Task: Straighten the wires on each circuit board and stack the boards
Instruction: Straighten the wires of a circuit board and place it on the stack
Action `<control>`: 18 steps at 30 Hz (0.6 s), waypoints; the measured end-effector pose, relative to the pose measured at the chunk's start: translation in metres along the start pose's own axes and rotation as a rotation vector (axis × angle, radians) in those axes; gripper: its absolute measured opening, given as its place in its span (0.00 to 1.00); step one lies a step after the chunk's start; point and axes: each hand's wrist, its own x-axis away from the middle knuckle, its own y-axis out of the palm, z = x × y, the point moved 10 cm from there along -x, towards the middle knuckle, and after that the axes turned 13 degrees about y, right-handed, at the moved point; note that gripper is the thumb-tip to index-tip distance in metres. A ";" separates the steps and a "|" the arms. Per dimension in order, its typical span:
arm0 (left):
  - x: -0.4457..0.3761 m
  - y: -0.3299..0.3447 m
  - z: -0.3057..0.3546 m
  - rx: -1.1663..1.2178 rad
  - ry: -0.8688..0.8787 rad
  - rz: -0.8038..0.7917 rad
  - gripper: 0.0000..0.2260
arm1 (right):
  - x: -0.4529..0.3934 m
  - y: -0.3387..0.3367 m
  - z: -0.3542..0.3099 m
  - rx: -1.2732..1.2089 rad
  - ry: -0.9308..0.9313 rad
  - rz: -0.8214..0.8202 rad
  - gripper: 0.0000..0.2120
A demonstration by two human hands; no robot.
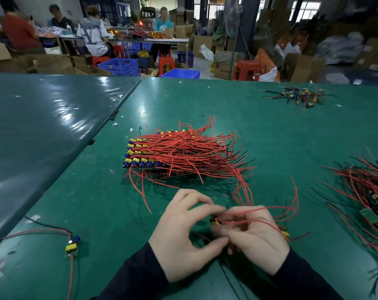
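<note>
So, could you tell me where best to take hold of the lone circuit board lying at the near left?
Probably pinch the lone circuit board by its long edges, coming from above; its wires trail away from both ends, leaving the sides free.

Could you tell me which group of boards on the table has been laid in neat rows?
The stack in the middle, beyond both hands: its yellow-and-blue boards sit in rows, wires trailing right. The right-edge heap and far pile are tangled.

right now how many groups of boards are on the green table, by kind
neat stack: 1
loose heaps: 2
single board lying alone: 1
board held in hands, left hand and right hand: 1
total: 5
</note>
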 end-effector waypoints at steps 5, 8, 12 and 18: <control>-0.003 -0.003 0.003 0.053 0.049 0.058 0.04 | 0.001 -0.001 -0.004 0.063 -0.033 -0.003 0.05; -0.001 -0.012 -0.012 0.277 -0.097 0.150 0.00 | 0.003 0.007 -0.011 0.003 -0.055 -0.104 0.06; 0.011 -0.021 -0.042 0.569 -0.355 0.391 0.02 | 0.007 0.016 -0.020 -0.070 -0.098 -0.221 0.06; 0.014 -0.004 -0.044 0.818 -0.449 0.408 0.07 | 0.008 0.031 -0.013 -0.249 -0.019 -0.400 0.04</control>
